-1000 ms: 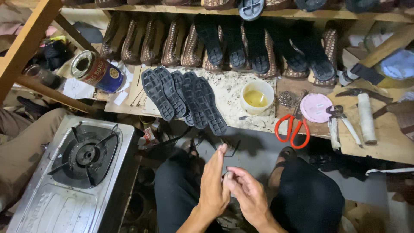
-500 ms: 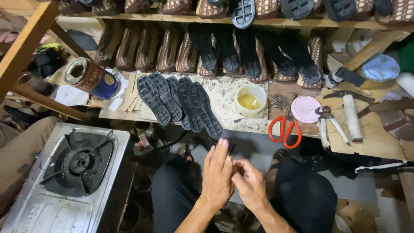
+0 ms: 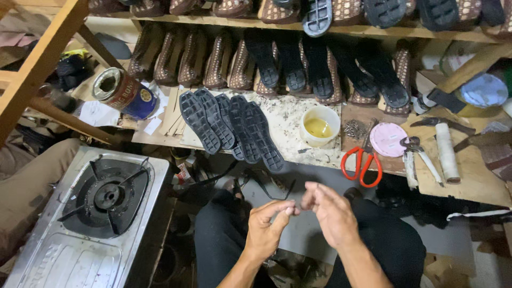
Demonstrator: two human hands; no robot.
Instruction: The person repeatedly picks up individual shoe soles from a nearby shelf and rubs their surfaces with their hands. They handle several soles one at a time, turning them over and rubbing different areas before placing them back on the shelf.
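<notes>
My left hand [image 3: 265, 230] and my right hand [image 3: 332, 214] are raised over my lap in dark trousers [image 3: 392, 250], their fingertips meeting at the middle. The left thumb and forefinger are pinched together; I see nothing between them. The right hand's fingers are loosely curled and slightly apart, holding nothing visible. A thin black strap [image 3: 271, 188] lies just beyond the fingertips. Several black shoe soles [image 3: 230, 128] lie fanned out on the low workbench [image 3: 298, 152] ahead.
A small white cup of yellow glue [image 3: 319, 126], red-handled scissors [image 3: 362, 164], a pink lid [image 3: 388, 140] and a white roll [image 3: 446, 151] sit on the bench. Rows of patterned shoes [image 3: 213, 61] line the shelf. A gas stove [image 3: 93, 213] stands at left, near a tin can [image 3: 122, 92].
My hands were pressed palm to palm a moment ago; they have come apart and now touch only at the fingertips. The view has shifted slightly downward.
</notes>
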